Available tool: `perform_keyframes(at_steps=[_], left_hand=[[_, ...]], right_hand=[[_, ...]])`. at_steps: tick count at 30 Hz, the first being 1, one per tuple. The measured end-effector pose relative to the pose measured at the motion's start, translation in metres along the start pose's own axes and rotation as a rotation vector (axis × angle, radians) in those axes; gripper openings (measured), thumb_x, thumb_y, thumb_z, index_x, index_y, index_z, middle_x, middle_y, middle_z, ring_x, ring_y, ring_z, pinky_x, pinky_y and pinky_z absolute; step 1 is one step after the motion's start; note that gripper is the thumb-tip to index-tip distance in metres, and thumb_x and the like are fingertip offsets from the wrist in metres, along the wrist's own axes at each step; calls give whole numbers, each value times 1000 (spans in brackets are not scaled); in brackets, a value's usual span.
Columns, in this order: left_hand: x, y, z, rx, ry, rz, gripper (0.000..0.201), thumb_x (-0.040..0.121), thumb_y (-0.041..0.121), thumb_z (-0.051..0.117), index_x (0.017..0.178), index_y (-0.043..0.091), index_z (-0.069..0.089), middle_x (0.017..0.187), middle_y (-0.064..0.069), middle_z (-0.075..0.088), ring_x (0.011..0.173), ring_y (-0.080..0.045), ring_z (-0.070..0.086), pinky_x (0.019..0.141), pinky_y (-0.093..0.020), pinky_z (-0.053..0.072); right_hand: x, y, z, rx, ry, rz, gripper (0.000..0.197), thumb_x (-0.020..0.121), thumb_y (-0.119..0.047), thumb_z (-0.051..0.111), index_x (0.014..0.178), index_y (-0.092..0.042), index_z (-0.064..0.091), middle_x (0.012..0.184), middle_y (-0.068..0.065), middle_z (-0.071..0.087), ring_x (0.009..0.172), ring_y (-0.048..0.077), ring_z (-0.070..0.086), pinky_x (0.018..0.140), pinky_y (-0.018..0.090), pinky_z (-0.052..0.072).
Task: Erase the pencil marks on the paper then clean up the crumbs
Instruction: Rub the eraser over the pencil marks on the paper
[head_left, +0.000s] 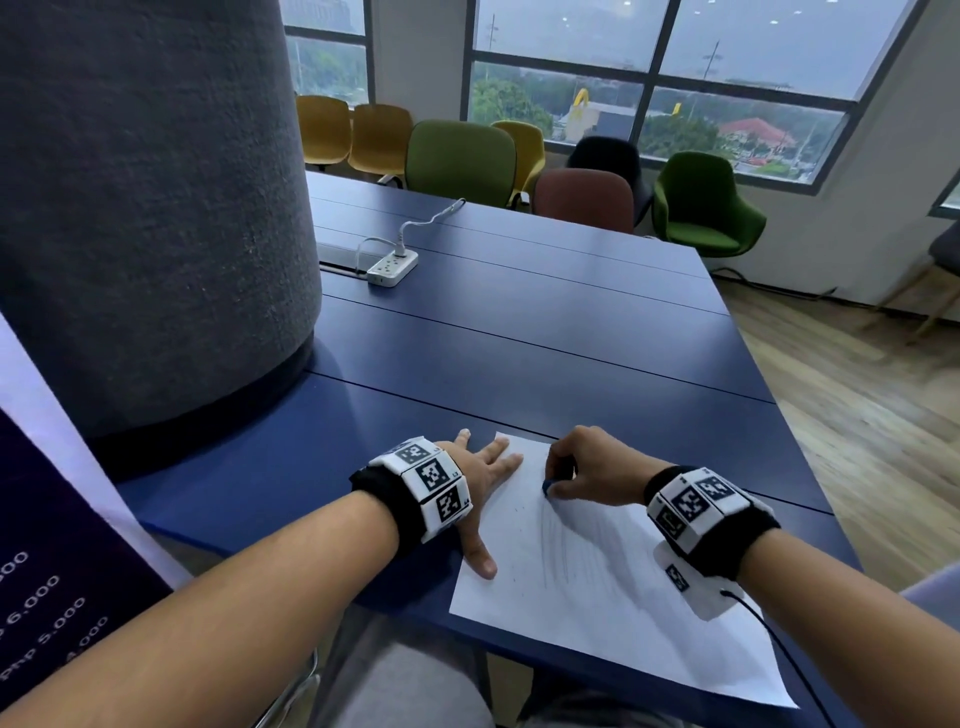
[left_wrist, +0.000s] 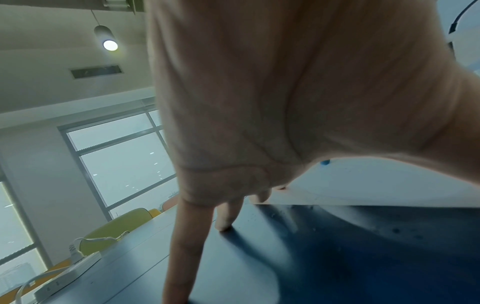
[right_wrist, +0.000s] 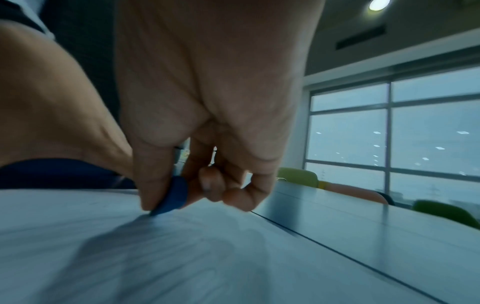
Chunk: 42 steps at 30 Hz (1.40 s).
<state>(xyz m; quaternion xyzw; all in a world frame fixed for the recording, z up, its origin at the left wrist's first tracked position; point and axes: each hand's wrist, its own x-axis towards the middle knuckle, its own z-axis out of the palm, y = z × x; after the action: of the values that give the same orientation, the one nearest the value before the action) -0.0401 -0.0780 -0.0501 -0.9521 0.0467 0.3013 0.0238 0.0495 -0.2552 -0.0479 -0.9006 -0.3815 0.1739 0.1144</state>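
A white sheet of paper (head_left: 613, 613) lies on the blue table (head_left: 519, 332) near its front edge, with grey pencil strokes (head_left: 576, 551) across its middle. My left hand (head_left: 483, 483) lies flat with fingers spread, pressing the sheet's left edge; the thumb reaches onto the paper. My right hand (head_left: 576, 473) pinches a small blue eraser (head_left: 549, 487) between thumb and fingers, its tip against the paper's upper part. The right wrist view shows the eraser (right_wrist: 172, 197) touching the paper (right_wrist: 130, 257). In the left wrist view the eraser (left_wrist: 324, 162) is a blue dot beyond the palm.
A large grey felt-covered column (head_left: 145, 218) stands on the table at the left. A white power strip (head_left: 392, 266) with a cable lies farther back. Coloured chairs (head_left: 460, 161) line the far edge. The table's right edge (head_left: 810, 452) drops to a wooden floor.
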Motion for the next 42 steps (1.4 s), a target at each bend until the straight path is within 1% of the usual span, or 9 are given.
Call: perform_keyframes(at_steps=[7,11,16,21,26,31,35,40,42], left_hand=[[0,5,-4,37,-19,-16,138,59,70,80,151,44,-20,161,12,-25,149,-38,-14,116,-61,23],[2,5,-3,41,-14,-20,139,58,70,80,151,44,-20,161,12,-25,149,-38,-14,115,-61,21],[4,3,-1,41,-7,-17,141,56,71,81,151,44,-19,162,11,-24,149,-39,-14,115,-62,23],[3,4,-1,37,-12,-20,140,58,70,81,151,43,-20,161,11,-25,148,-39,-15,117,-61,19],[6,3,-1,32,-12,-21,141,57,70,81,151,44,-21,161,13,-26,149,-37,-16,116,-61,19],[6,4,-1,30,-27,-31,142,56,71,81,150,45,-22,160,14,-27,148,-37,-17,116,-62,18],[6,2,1,30,-11,-28,141,56,71,81,150,45,-21,161,14,-26,149,-37,-15,116,-62,20],[4,4,-2,30,-24,-28,141,57,70,81,150,45,-22,160,13,-27,148,-37,-17,115,-64,20],[3,4,-3,29,-24,-26,140,57,71,81,150,45,-21,160,14,-26,148,-37,-17,114,-64,20]], right_hand=[[2,0,1,-98,125,18,6,81,-22,69,85,-18,69,84,-5,65,80,15,62,75,33,54],[-7,-8,4,-53,-33,-99,7,80,-23,73,83,-17,71,79,-8,65,67,3,56,67,21,49],[-3,-6,-1,-99,90,-27,4,78,-21,73,79,-21,69,82,-5,69,77,14,64,74,36,56],[-11,-16,-2,-30,-156,-85,9,72,-22,80,74,-20,72,70,-9,68,61,2,59,62,21,51],[-8,-15,4,-34,40,-74,7,74,-17,76,78,-15,71,75,-8,69,67,5,60,70,30,55],[-15,-17,-1,29,-191,-72,10,72,-22,81,77,-19,73,67,-14,65,57,-3,56,59,14,45],[-5,-11,1,11,17,-46,8,76,-20,77,79,-15,71,74,-6,66,61,3,54,63,21,45],[-21,-18,2,84,-335,-72,8,74,-23,80,79,-25,73,70,-12,67,59,-3,54,59,11,43],[-15,-15,2,83,-264,-59,8,74,-23,80,78,-24,72,68,-12,65,58,-3,53,58,11,41]])
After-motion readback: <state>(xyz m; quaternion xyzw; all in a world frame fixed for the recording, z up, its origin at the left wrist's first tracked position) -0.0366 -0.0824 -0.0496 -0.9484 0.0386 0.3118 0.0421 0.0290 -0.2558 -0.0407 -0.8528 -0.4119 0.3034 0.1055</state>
